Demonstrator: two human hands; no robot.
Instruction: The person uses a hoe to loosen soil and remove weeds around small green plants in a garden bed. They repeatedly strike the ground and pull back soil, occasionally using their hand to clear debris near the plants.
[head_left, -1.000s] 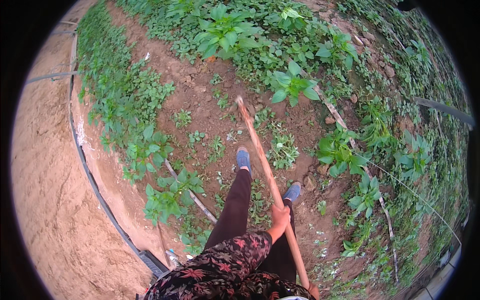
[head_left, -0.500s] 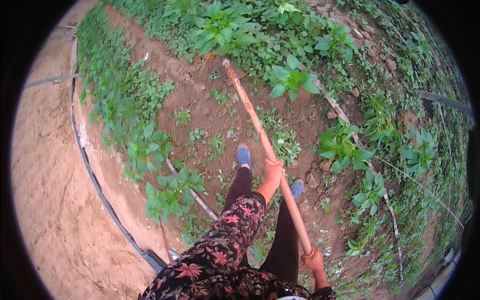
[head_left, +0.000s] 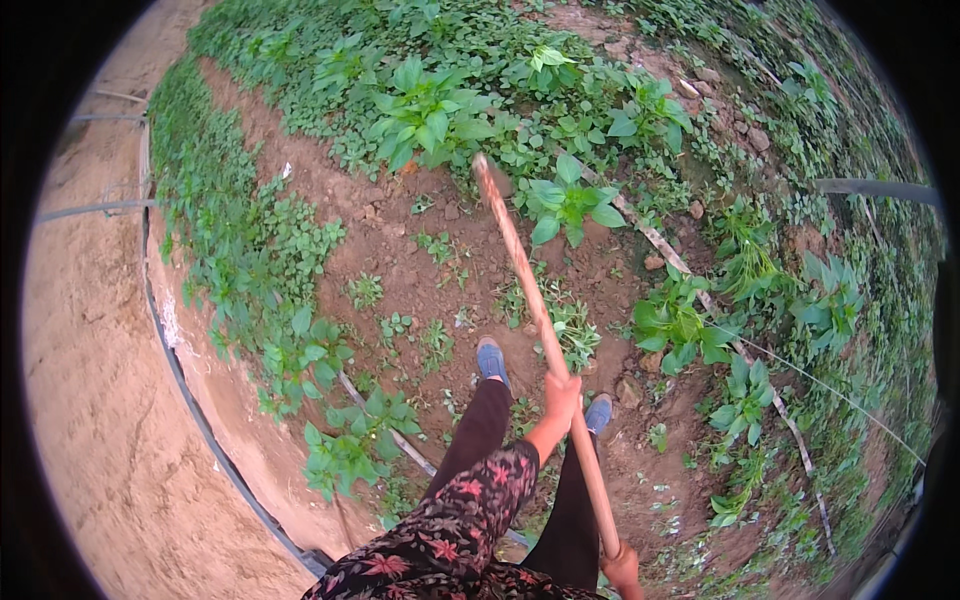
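My left hand (head_left: 559, 397) is wrapped round a long wooden handle (head_left: 530, 285) about two-thirds of the way down it. My right hand (head_left: 620, 565) grips the same handle near its lower end. The handle runs up to a tool head (head_left: 499, 181), blurred and partly hidden, low among the weeds between two broad-leaved plants (head_left: 430, 124) (head_left: 568, 208). Small weeds and loose, pale uprooted greens (head_left: 572, 335) lie on the brown soil (head_left: 390, 260) ahead of my feet.
My blue shoes (head_left: 490, 358) stand in the planted bed. A drip tape (head_left: 650, 232) and a thin wire (head_left: 820, 380) run along the right; a pipe (head_left: 873, 189) juts in there. On the left lie a dark edging (head_left: 185, 380) and a sandy path (head_left: 95, 330).
The handle's head end has swung up and forward from a second ago, now slightly right of its half-second-ago spot. My hands stay on it, lower in the picture than half a second ago.
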